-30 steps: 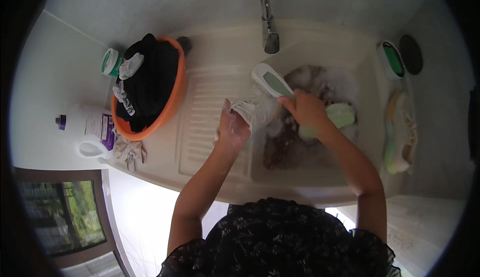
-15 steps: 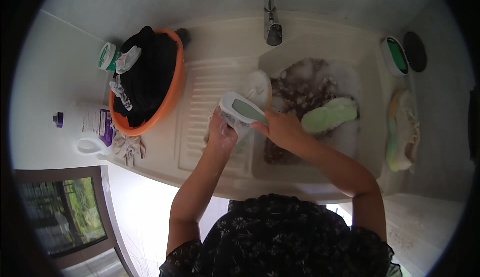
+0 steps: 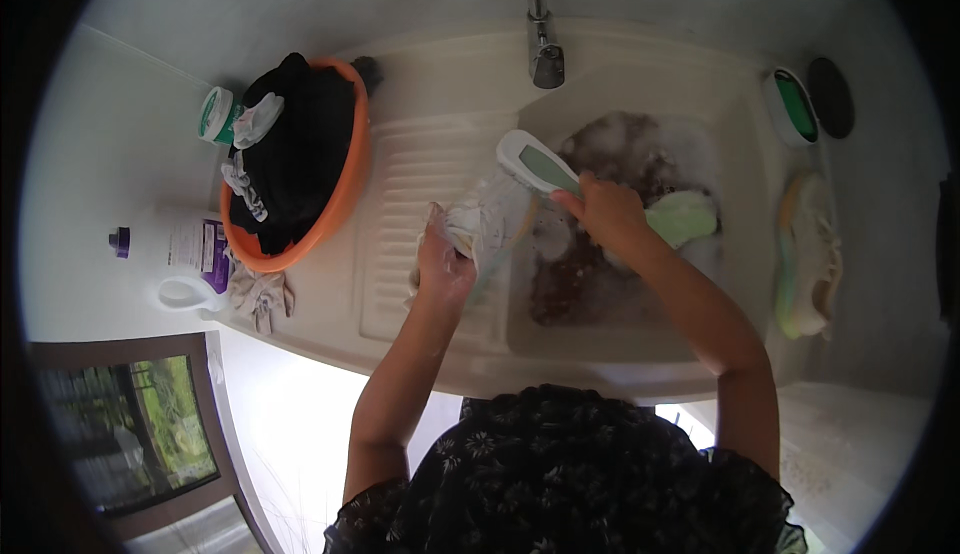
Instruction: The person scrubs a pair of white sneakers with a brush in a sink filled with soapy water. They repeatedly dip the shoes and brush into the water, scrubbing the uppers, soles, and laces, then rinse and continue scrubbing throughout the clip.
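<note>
Above the seam between the ribbed washboard and the basin, my left hand [image 3: 444,266] grips a pale, soapy sneaker [image 3: 482,222] near its opening, with suds on my fingers. My right hand [image 3: 612,216] is closed around the handle of a scrub brush [image 3: 540,164] with a white rim and grey-green back. The brush head lies over the far end of the sneaker; its bristles face down, hidden. Just beyond my right hand a light green insole [image 3: 683,217] floats in the sudsy water, partly covered by my wrist.
Brown, foamy water fills the sink basin [image 3: 738,304] under a chrome faucet [image 3: 546,64]. Another pale sneaker [image 3: 808,259] leans at the right edge, below a green-filled oval container [image 3: 792,107]. An orange tub [image 3: 345,189] of black clothes stands left, beside a white detergent jug [image 3: 180,254] and a cloth [image 3: 262,294].
My right hand has moved the brush right and farther away, from near my left hand toward the sneaker's far end. More of the sneaker shows, and my right arm now covers part of the insole.
</note>
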Action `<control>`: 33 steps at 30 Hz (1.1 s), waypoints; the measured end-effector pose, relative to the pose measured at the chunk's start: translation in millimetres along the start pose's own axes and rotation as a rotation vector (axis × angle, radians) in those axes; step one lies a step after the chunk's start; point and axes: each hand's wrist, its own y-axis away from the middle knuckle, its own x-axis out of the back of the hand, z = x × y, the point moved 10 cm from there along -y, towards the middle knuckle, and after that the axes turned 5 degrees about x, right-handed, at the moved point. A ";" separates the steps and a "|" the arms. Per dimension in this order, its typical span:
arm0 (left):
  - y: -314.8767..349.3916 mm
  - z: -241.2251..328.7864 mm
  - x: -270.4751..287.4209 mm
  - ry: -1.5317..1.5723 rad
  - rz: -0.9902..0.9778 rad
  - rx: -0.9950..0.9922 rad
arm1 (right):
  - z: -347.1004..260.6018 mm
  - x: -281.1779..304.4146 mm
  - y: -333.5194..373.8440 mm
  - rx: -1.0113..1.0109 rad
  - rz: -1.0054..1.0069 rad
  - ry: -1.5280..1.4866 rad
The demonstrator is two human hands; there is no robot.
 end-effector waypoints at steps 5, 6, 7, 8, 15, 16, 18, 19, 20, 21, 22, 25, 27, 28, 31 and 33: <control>-8.2 -3.3 2.5 -0.111 0.019 0.030 | -27.0 -22.4 -1.4 0.156 0.029 -0.044; -14.4 -3.1 16.0 -0.183 0.061 0.011 | -30.3 -27.0 -5.3 0.171 0.066 -0.093; -18.9 -2.4 23.8 -0.254 0.097 -0.009 | -32.2 -30.4 -10.6 0.187 0.108 -0.139; -23.1 -5.5 26.9 -0.248 0.079 0.013 | -32.5 -29.8 -14.3 0.202 0.150 -0.185; -12.8 4.2 26.7 -0.237 0.093 -0.031 | -75.3 -22.8 4.3 0.178 -0.097 -0.072; -8.6 3.2 25.2 -0.211 0.078 -0.019 | -68.4 -24.6 2.8 0.168 -0.063 -0.045; 1.4 5.0 10.9 -0.199 0.074 -0.048 | -49.0 -24.9 -12.5 0.154 0.011 0.014; 5.9 6.3 2.8 -0.191 0.069 -0.067 | -26.6 -7.9 -20.1 0.045 0.032 0.040; 9.1 5.1 0.4 -0.248 0.080 -0.087 | -17.3 0.9 -21.1 0.006 0.033 0.009; 10.1 6.7 -3.8 -0.303 0.087 -0.122 | -13.2 11.5 -26.0 -0.019 0.041 -0.021; 10.2 10.2 -7.3 -0.358 0.095 -0.157 | -12.5 20.5 -28.8 -0.044 0.049 -0.051; -5.3 7.9 5.6 -0.126 -0.028 -0.053 | -72.4 -14.8 2.5 0.165 -0.027 0.017; 0.3 3.6 0.1 -0.049 -0.045 0.010 | -65.3 -27.3 -1.1 0.198 -0.032 0.032; 1.7 1.6 -7.3 -0.009 -0.064 0.040 | -41.2 -14.8 -12.8 0.114 -0.027 0.029; -4.5 2.8 -9.0 -0.103 -0.025 -0.063 | -0.6 12.6 -28.6 -0.110 -0.052 -0.107; -12.3 4.3 -1.3 -0.090 -0.011 -0.056 | -39.0 5.0 -14.1 0.050 -0.066 -0.070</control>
